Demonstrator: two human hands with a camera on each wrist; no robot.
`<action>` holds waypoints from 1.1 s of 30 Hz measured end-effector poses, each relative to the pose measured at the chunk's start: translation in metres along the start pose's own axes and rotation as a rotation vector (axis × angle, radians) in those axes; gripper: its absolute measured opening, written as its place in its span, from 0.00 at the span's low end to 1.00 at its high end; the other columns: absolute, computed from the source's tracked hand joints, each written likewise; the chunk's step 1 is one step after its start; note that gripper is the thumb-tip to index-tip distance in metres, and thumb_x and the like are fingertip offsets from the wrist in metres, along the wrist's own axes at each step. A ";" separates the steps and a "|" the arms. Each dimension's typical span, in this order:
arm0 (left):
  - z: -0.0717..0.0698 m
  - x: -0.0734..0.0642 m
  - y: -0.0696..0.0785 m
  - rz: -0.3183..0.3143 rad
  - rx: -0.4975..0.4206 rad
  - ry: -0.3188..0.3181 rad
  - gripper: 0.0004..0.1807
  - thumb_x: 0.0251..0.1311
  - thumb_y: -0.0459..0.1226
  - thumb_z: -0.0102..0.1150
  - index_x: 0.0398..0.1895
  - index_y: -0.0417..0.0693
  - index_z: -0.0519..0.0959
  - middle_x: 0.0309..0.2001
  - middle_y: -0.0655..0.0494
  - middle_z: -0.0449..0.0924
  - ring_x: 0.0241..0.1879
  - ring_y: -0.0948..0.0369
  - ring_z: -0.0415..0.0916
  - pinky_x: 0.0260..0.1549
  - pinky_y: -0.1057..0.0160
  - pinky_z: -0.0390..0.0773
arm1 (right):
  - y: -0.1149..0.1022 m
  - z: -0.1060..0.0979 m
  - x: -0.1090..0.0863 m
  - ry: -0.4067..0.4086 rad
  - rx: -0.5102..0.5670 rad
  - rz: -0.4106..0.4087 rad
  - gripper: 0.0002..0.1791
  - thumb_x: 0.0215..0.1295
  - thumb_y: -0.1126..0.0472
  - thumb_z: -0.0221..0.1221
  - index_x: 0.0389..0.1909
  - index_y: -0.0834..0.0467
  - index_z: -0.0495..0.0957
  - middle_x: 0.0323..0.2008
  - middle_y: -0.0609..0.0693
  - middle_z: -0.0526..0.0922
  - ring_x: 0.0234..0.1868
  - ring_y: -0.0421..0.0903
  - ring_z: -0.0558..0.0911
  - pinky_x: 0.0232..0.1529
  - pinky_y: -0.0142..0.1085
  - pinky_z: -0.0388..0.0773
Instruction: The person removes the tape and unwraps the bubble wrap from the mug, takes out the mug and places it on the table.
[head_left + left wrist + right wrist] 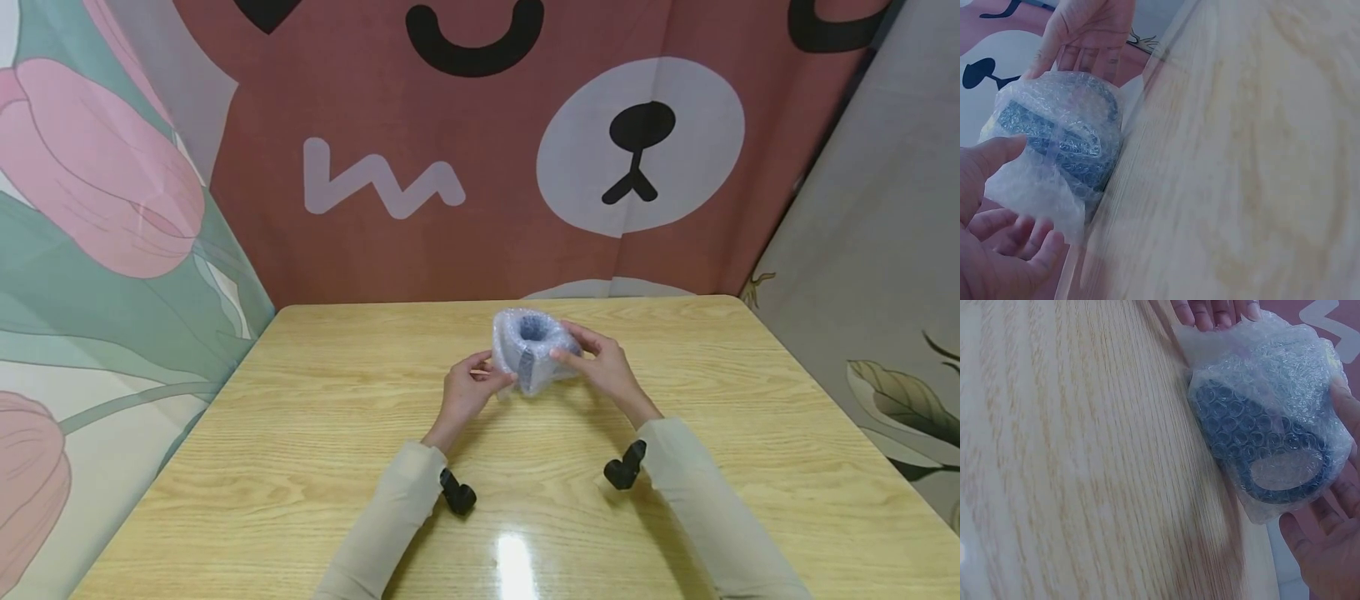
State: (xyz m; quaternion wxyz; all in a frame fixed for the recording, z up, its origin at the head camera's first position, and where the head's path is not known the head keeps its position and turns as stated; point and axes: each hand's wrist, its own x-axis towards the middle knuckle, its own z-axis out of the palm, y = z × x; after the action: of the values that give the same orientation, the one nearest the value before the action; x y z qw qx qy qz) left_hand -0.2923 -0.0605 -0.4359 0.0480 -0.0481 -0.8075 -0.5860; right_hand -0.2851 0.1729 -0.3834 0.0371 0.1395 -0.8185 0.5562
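Observation:
A mug wrapped in bubble wrap (pixel 527 367) stands at the far middle of the table, its round opening facing up. Through the clear plastic, its dark body and looped handle (pixel 1297 490) show in the right wrist view. My right hand (pixel 609 367) holds the handle side, thumb in front and fingers behind. On the opposite side, my left hand (pixel 470 387) holds the loose flap of wrap (pixel 1041 194) between thumb and curled fingers. Where the left fingertips meet the plastic is partly hidden.
The wooden table (pixel 337 467) spreads around the mug, its far edge just behind. A printed curtain (pixel 480 250) hangs at the back, with a floral cloth (pixel 112 183) at left and another patterned cloth (pixel 885 292) at right. Small black devices (pixel 459 494) sit at both wrists.

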 end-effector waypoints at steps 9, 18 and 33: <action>0.000 -0.002 0.003 -0.038 -0.060 0.010 0.31 0.50 0.42 0.75 0.59 0.48 0.77 0.61 0.50 0.73 0.60 0.49 0.70 0.50 0.55 0.77 | 0.002 0.000 0.002 -0.006 -0.011 -0.011 0.33 0.66 0.58 0.63 0.69 0.62 0.66 0.67 0.61 0.67 0.65 0.61 0.67 0.61 0.57 0.64; 0.000 -0.002 0.002 0.015 -0.105 -0.001 0.34 0.51 0.39 0.74 0.64 0.47 0.74 0.60 0.50 0.75 0.59 0.51 0.72 0.53 0.55 0.75 | 0.034 0.003 0.013 0.019 -0.033 -0.018 0.34 0.64 0.48 0.64 0.69 0.53 0.67 0.67 0.54 0.68 0.65 0.56 0.67 0.62 0.55 0.64; 0.001 0.002 0.002 0.037 -0.166 0.036 0.30 0.52 0.30 0.70 0.61 0.38 0.75 0.58 0.43 0.76 0.57 0.52 0.74 0.52 0.66 0.74 | 0.011 0.001 0.003 -0.004 -0.025 -0.038 0.34 0.65 0.56 0.64 0.69 0.60 0.65 0.68 0.59 0.65 0.67 0.59 0.64 0.59 0.55 0.67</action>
State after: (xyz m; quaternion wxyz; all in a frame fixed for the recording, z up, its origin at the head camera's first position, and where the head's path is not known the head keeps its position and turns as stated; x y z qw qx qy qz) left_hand -0.2940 -0.0591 -0.4341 0.0689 -0.0562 -0.7540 -0.6508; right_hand -0.2912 0.1755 -0.3931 0.0476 0.1555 -0.8228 0.5446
